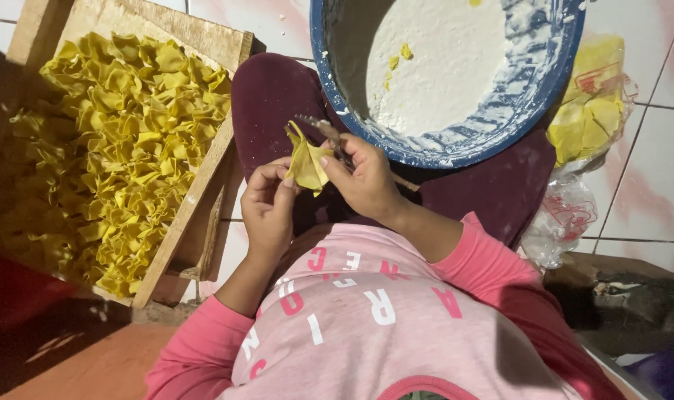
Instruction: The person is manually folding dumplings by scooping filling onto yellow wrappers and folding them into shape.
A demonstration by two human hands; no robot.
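Head view, looking down over lap. Both hands raised mid-frame, wrists bent inward, fingers meeting over yellow wrapper point(307, 163). Left hand point(269, 204) curled, thumb and fingertips pinching wrapper's left edge. Right hand point(366, 181) closed on wrapper's right side, also gripping thin stick point(326, 132) that slants up-left past knuckles. Wrapper half folded, held in air just near of blue bowl point(526, 111). Bowl on lap, far right, white filling point(440, 67) inside. Wooden tray point(203, 178) left, heaped with folded yellow dumplings point(122, 141). Plastic bag point(589, 126) right, yellow sheets inside.
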